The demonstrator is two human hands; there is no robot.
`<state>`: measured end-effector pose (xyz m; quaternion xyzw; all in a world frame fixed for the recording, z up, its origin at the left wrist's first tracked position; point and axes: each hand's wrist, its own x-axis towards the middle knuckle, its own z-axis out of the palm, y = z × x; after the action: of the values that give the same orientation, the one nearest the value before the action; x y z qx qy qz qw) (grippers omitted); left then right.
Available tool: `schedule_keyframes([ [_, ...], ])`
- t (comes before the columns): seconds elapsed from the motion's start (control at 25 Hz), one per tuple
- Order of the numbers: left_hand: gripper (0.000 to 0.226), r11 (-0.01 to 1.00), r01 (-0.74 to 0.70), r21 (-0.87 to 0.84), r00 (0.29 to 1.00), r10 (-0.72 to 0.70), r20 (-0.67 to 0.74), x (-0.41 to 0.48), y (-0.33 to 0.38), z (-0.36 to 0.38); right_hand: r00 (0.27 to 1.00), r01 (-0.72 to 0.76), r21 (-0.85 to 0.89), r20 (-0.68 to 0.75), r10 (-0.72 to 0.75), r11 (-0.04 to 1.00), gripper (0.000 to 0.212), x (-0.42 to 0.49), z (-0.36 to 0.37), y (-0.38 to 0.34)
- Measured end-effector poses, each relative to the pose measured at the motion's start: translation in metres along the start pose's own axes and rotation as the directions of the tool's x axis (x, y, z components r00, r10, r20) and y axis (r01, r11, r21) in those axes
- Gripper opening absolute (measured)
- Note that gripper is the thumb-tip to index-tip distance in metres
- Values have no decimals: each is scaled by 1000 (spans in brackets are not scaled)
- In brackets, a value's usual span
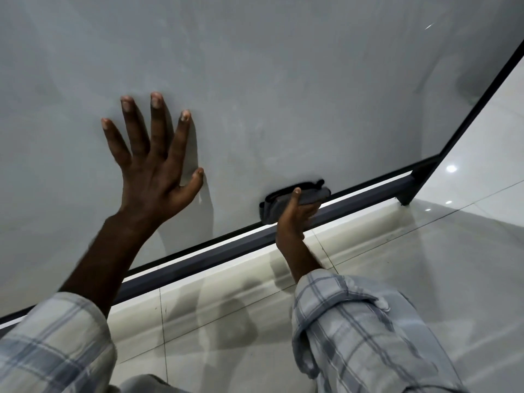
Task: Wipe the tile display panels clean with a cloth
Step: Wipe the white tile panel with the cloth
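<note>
A large pale grey tile display panel (269, 80) fills the upper view, set in a dark metal frame (226, 251). My left hand (153, 165) lies flat on the panel with its fingers spread and straight. Near the panel's bottom edge, my right hand (295, 214) grips a folded dark grey cloth (312, 195) and holds it against the tile just above the frame. Faint smears show on the panel surface above the cloth.
Below the frame runs a glossy cream tiled floor (425, 251) with ceiling light reflections. The frame's right corner post and foot (405, 198) stand on the floor at right. My checked shirt sleeves fill the lower corners.
</note>
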<state>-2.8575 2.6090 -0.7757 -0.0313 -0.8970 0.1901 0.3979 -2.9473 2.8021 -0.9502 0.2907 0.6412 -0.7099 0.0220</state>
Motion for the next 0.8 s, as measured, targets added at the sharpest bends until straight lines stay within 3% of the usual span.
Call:
schedule_keyframes([
  [0.12, 85, 1000, -4, 15, 1000, 4, 25, 1, -1, -1, 983, -180, 276, 95, 160, 944, 82, -8, 1, 12],
  [0.2, 86, 1000, 4, 5, 1000, -4, 26, -1, 0, -2, 938, -336, 315, 196, 285, 888, 81, -18, 10, 15],
  [0.28, 87, 1000, 8, -8, 1000, -8, 30, -3, 1, -2, 855, -519, 441, 266, 445, 732, 76, -21, 27, 16],
  [0.36, 87, 1000, -8, 7, 999, 8, 36, -1, 0, -3, 837, -547, 478, 308, 452, 687, 65, -37, 31, -9],
  [0.44, 88, 1000, -20, 12, 999, 20, 50, 1, -2, -6, 925, -379, 467, 225, 307, 799, 51, -49, 23, -48],
  [0.48, 87, 1000, -18, 6, 998, 18, 57, 1, -1, -8, 979, -200, 478, 129, 157, 855, 59, -50, 19, -67],
  [0.52, 87, 1000, -14, -3, 998, 14, 63, 0, -1, -9, 993, 116, 357, -19, -117, 927, 72, -52, 12, -85],
  [0.56, 87, 1000, -12, -14, 998, 13, 68, 0, -1, -9, 883, 468, 111, -110, -457, 877, 83, -53, 4, -105],
  [0.6, 87, 1000, -11, -18, 997, 12, 71, -1, -1, -8, 725, 676, -93, -90, -683, 731, 91, -54, 0, -119],
  [0.64, 88, 1000, -8, -12, 997, 9, 73, 0, -1, -7, 587, 778, -242, -46, -808, 579, 95, -54, 2, -121],
  [0.68, 88, 1000, -6, -5, 997, 6, 74, 0, -2, -7, 495, 827, -311, 9, -869, 468, 96, -53, 4, -118],
  [0.76, 89, 1000, 3, -3, 997, -2, 74, 0, -1, -6, 472, 835, -349, 58, -880, 425, 94, -50, 8, -91],
  [0.8, 89, 1000, 4, 0, 997, -4, 74, 0, 0, -6, 533, 809, -324, 51, -845, 490, 92, -42, 9, -73],
])
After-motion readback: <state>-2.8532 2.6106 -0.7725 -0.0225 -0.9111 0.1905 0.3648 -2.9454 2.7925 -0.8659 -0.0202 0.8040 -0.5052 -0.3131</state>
